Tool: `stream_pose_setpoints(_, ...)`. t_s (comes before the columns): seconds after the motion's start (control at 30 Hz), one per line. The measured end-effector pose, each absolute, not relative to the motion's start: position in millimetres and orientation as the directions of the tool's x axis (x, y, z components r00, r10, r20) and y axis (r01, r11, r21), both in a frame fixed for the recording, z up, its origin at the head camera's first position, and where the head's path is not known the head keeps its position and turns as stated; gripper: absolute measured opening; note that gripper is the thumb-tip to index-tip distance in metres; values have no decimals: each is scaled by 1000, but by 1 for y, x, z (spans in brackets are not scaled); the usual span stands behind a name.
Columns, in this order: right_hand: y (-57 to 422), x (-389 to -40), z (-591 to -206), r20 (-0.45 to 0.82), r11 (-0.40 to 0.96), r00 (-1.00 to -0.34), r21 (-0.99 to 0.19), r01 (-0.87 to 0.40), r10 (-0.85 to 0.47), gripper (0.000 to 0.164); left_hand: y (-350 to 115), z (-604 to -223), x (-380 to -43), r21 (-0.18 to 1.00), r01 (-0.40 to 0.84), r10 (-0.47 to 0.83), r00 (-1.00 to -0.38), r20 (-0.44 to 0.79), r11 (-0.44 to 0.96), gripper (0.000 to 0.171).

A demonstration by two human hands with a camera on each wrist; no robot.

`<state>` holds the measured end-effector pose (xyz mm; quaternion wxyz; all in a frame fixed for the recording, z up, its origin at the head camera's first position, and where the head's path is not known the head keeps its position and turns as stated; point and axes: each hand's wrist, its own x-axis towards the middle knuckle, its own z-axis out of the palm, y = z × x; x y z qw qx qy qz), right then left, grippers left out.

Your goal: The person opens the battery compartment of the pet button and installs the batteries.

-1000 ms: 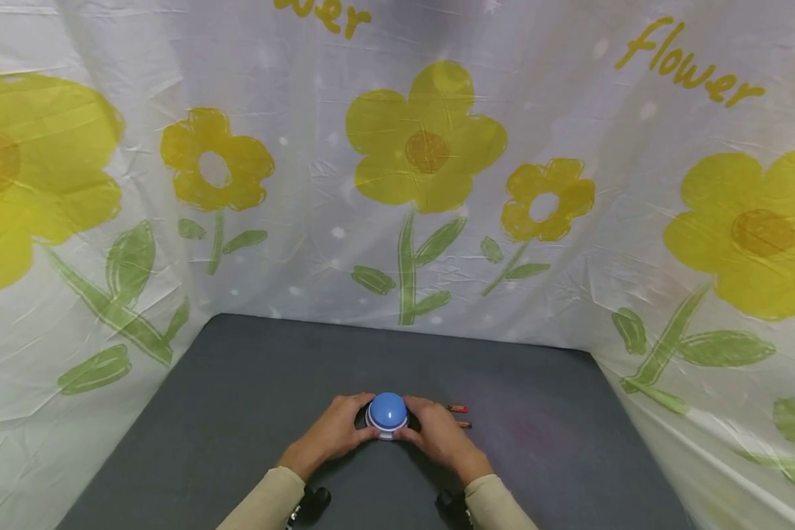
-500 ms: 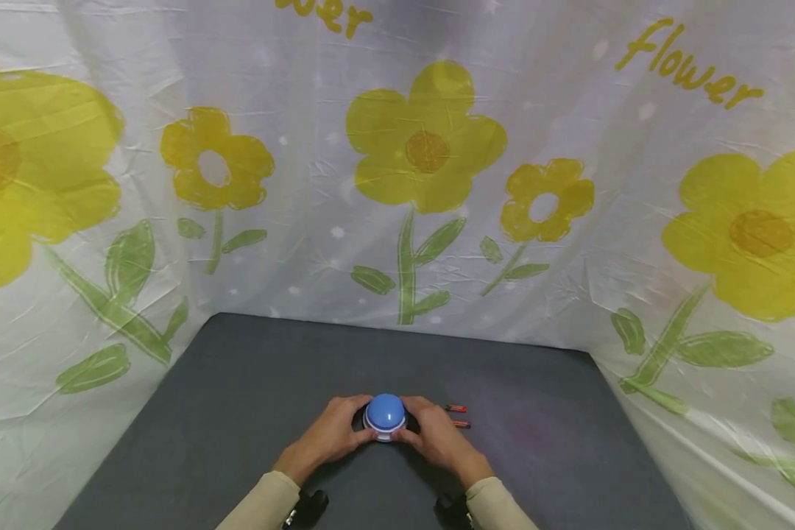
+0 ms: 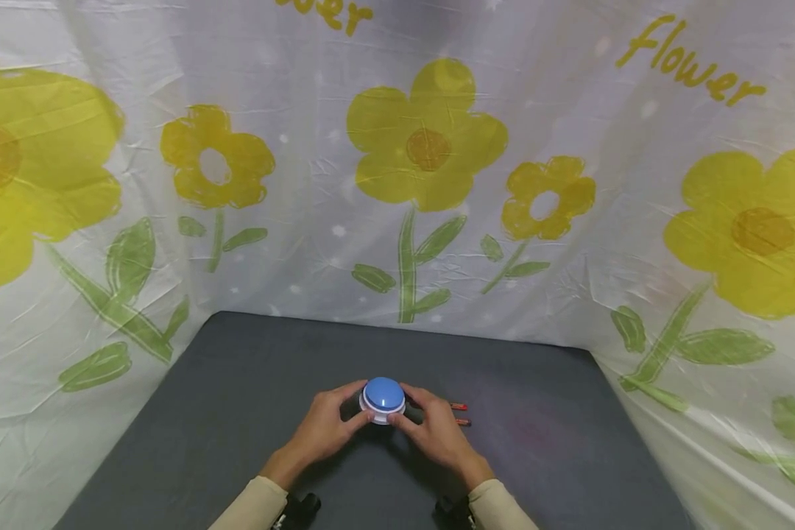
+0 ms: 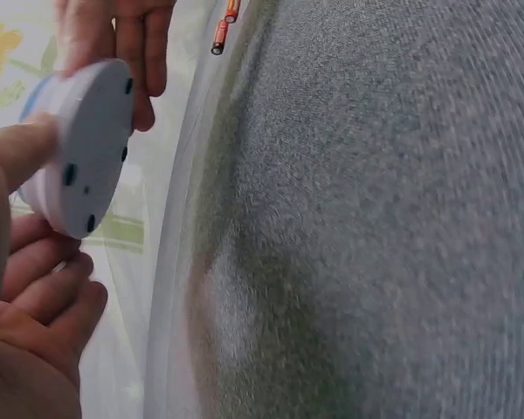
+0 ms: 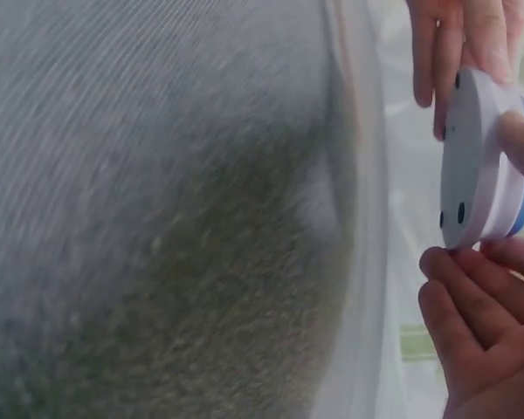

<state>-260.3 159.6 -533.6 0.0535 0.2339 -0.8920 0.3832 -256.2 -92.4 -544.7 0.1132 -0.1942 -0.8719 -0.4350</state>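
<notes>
A round push button [image 3: 383,395] with a blue dome and a white base is held up off the dark table between both hands. My left hand [image 3: 324,421] grips its left side, thumb at the near edge and fingers at the far side. On the right side my right hand [image 3: 437,427] grips it the same way. From the left wrist view the white underside [image 4: 96,157] of the button shows, with several small dark feet. Two small red-and-black batteries [image 3: 462,422] lie on the table just right of my right hand.
The dark grey tabletop [image 3: 291,353] spreads around the hands. A white curtain [image 3: 305,258] printed with yellow flowers stands behind and at both sides of the table.
Both hands have lifted the button off the table, a little up and toward the camera. The batteries have stayed where they were.
</notes>
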Motion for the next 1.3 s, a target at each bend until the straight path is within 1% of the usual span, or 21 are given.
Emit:
stream_pose_setpoints(0.17, 160, -257, -525, 249, 536, -875, -710, -457, -415, 66, -95, -544, -253, 738, 466, 214, -884, 416, 488, 55)
stream_pose_setpoints(0.27, 159, -257, -522, 286, 499, -867, -725, -475, -409, 63, -95, -543, -251, 735, 489, 173, -868, 466, 470, 51)
stream_pose_setpoints(0.4, 155, -257, -520, 374, 494, -866, -713, -497, -332, 49, -91, -540, -249, 747, 526, 60, -831, 553, 406, 42)
stream_pose_setpoints(0.5, 151, -257, -516, 382, 498, -881, -727, -473, -280, 42, -86, -536, -250, 784, 548, -44, -811, 583, 289, 37)
stream_pose_setpoints(0.63, 146, -256, -511, 410, 491, -879, -730, -476, -244, 39, -79, -529, -251, 803, 579, -152, -789, 595, 141, 32)
stream_pose_setpoints(0.8, 143, -255, -507, 457, 491, -861, -710, -504, -222, 40, -75, -521, -250, 791, 596, -233, -757, 610, 135, 25)
stream_pose_setpoints(0.9, 142, -255, -505, 481, 499, -856, -704, -505, -189, 38, -73, -517, -250, 792, 591, -235, -756, 610, 156, 19)
stream_pose_setpoints(1.0, 141, -255, -502, 508, 509, -848, -695, -507, -151, 30, -72, -515, -248, 793, 587, -203, -766, 609, 166, 17)
stream_pose_setpoints(1.13, 140, -255, -499, 519, 516, -845, -692, -505, -132, 25, -74, -514, -246, 791, 581, -134, -783, 608, 194, 25)
stream_pose_setpoints(1.3, 141, -255, -497, 506, 534, -852, -688, -491, -132, 22, -77, -511, -246, 811, 535, -65, -824, 563, 236, 34)
